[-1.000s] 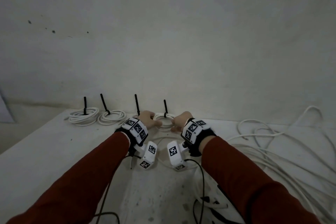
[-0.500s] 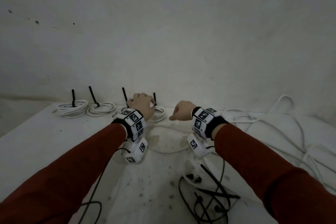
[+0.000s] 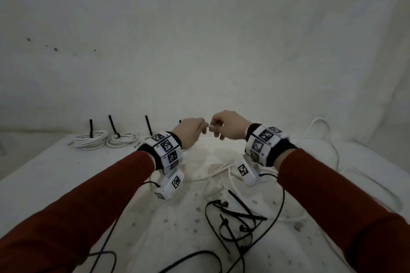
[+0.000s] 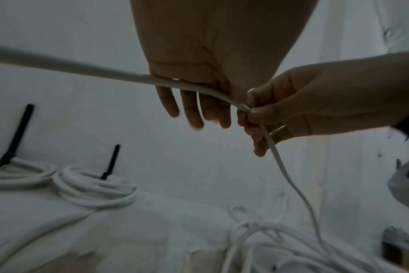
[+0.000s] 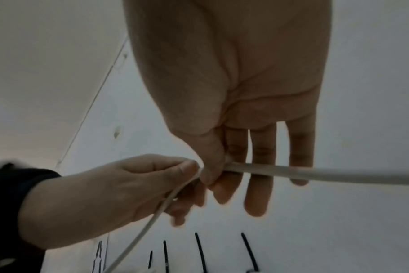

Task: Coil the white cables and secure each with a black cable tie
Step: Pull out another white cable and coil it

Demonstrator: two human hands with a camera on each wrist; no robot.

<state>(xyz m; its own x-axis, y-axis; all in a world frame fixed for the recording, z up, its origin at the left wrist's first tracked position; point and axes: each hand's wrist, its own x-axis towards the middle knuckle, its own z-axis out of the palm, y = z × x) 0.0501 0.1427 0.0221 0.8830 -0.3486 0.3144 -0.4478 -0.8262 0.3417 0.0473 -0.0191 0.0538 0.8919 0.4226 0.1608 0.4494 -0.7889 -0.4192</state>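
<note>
both hands (image 3: 190, 132) (image 3: 228, 125) pinch one white cable (image 4: 213, 91); keep loops even, feeding slack from the 5 o'clock tangle (image 3: 221, 170).

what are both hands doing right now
Left hand: pinches the white cable.
Right hand: thumb and finger pinch the same white cable, other fingers straight.

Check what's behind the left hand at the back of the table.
Behind the left hand, only the tip of a black cable tie shows. Its coil is covered in the head view; the left wrist view shows it tied.
</note>
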